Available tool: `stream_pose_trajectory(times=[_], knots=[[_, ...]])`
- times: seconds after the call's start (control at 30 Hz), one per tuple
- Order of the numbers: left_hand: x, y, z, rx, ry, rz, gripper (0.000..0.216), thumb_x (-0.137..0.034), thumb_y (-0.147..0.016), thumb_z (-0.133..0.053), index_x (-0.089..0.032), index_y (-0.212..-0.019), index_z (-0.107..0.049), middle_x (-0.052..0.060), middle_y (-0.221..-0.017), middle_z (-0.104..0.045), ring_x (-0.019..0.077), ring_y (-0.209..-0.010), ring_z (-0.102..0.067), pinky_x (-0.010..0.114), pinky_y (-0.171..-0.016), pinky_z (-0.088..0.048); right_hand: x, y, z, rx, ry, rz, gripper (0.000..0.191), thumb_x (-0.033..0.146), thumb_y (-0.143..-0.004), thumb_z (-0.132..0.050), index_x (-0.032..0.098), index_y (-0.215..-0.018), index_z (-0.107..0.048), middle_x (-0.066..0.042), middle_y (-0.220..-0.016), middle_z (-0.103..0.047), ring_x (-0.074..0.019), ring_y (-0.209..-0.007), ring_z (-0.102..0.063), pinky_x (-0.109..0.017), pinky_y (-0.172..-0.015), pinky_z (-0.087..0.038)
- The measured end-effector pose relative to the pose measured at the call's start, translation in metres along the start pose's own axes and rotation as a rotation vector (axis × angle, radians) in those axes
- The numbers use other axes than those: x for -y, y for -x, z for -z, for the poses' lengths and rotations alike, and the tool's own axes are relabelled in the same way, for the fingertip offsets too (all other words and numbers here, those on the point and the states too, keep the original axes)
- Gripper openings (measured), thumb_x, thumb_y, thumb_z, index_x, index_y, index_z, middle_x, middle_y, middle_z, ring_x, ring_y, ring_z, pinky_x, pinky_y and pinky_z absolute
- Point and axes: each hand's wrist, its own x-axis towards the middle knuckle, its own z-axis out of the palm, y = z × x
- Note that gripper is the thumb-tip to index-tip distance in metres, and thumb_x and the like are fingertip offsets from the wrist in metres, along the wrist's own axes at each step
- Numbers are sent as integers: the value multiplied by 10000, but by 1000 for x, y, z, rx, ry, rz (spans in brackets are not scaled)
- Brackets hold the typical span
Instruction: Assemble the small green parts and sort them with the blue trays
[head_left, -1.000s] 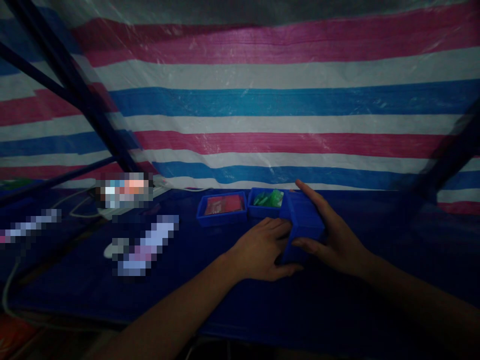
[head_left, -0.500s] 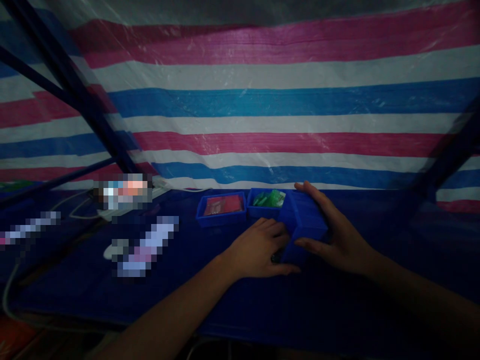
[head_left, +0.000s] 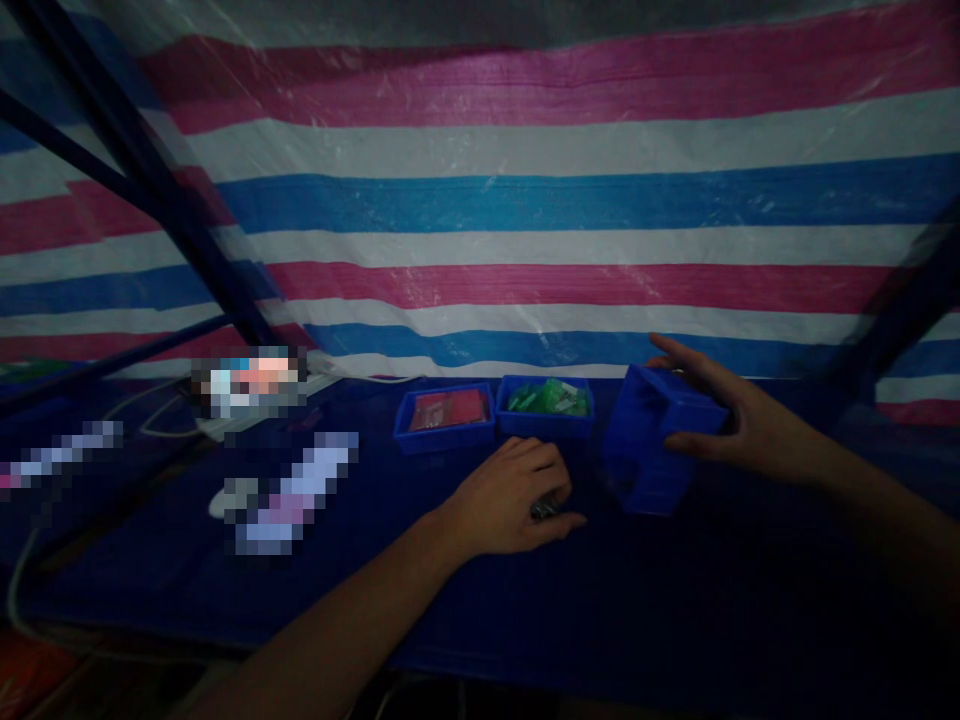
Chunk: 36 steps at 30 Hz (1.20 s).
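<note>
One bin (head_left: 649, 447) tilts centre-right, pinched by the right hand (head_left: 761, 425). The left hand (head_left: 510, 497) curls its fingers around pieces (head_left: 544, 509), seemingly gathering; moving calls for snug cupping.

This looks like a makeshift workshop: striped plastic sheeting (head_left: 525, 203), metal frame bars (head_left: 142, 165), small blue bins (head_left: 664, 488) on a table (head_left: 675, 600).

I'm making out no readable word, brand or number. On the green packets (head_left: 547, 398) sitting in a blue tray (head_left: 547, 426), dark marks seem to be showing against a pale patch, but they're proving too small to read. Coarse blocks are covering the long pale strip (head_left: 300, 490) on the table (head_left: 420, 580).
</note>
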Motion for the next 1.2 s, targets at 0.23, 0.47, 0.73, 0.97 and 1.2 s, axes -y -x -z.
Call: stream_pose_trajectory(times=[0.23, 0.47, 0.73, 0.97, 1.2], knots=[[3, 4, 3, 1, 43, 31, 263, -451, -933, -693, -195, -953, -635, 52, -1043, -650, 217, -977, -604, 371, -906, -438, -25, -5, 36, -19, 10, -122, 956, 558, -825, -781, 373, -1639, -315, -100, -1624, -471, -455, -1446, -471, -560, -1019, -587], [1, 4, 3, -70, 94, 48, 556, -405, -902, -719, -203, -1385, -530, 135, -1414, -575, 295, -1302, -561, 457, -1083, -462, -21, -1, 26, -2, -1, -54, 1060, 497, -763, -866, 415, -1640, -277, -90, -1629, -453, -451, -1471, -437, -582, -1055, -554], [-7, -4, -5, -76, 26, -153, 598, -310, -868, -690, -182, -1432, -542, 130, -1513, -545, 319, -1404, -480, 492, -1196, -397, 27, 12, -43, -19, -102, 139, 1091, 459, -788, -869, 399, -1653, -209, -92, -1620, -444, -396, -1470, -456, -552, -1136, -486], [-9, -6, -11, -15, 15, -242, 379, -269, -824, -650, -189, -1191, -697, 114, -1333, -688, 291, -1299, -591, 451, -1151, -435, 29, 13, -61, -129, 2, 190, 1024, 479, -807, -845, 396, -1637, -252, -76, -1626, -445, -388, -1488, -430, -613, -1210, -372], [-8, -3, -10, -8, 40, -197, 381, -428, -936, -643, -176, -1220, -684, 117, -1289, -704, 285, -1244, -620, 445, -1138, -421, 16, 14, -44, -79, 36, 201, 1117, 511, -751, -880, 385, -1650, -228, -100, -1606, -473, -421, -1452, -473, -626, -1163, -432]])
